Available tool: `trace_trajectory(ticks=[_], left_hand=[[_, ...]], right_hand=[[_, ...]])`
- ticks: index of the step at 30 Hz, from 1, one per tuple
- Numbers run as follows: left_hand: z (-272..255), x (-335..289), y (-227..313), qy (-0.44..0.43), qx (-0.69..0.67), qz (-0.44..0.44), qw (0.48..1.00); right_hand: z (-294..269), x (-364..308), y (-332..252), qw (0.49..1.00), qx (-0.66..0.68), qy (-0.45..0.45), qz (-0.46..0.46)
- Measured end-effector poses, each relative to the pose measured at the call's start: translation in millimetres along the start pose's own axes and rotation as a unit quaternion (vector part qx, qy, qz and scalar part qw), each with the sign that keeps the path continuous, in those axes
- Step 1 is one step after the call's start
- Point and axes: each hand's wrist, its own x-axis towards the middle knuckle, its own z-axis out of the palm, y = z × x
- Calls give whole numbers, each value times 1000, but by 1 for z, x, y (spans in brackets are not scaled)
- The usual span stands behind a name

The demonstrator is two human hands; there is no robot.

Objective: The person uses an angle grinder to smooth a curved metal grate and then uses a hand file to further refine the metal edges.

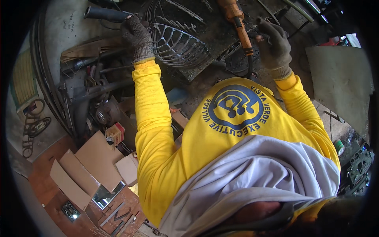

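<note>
My left hand [137, 37], in a grey knit glove with a bare thumb tip, is closed at the right end of a dark tube [104, 14]. Most of its fingers are hidden from above. Just right of that hand is a curved metal frame [179, 45] of thin, shiny ribs. My right hand [274, 47], also gloved, is raised with its fingers bent and apart, and I see nothing held in it. Left of it, and separate from it, lies an orange power tool [238, 27] with a dark cord running from its near end.
Metal bars and tools [96, 87] crowd the left side. Folded cardboard [96, 158] and a small red-and-tan box [115, 133] lie at lower left. A grey sheet panel [339, 85] stands at right, above a green tape roll [338, 147] and a dark case [359, 166].
</note>
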Motion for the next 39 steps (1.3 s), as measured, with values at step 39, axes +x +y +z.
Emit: trace_trajectory(ticks=[39], left_hand=[[77, -149, -9, -69, 52, 98, 991]], right_hand=[[50, -33, -24, 968, 64, -118, 211]])
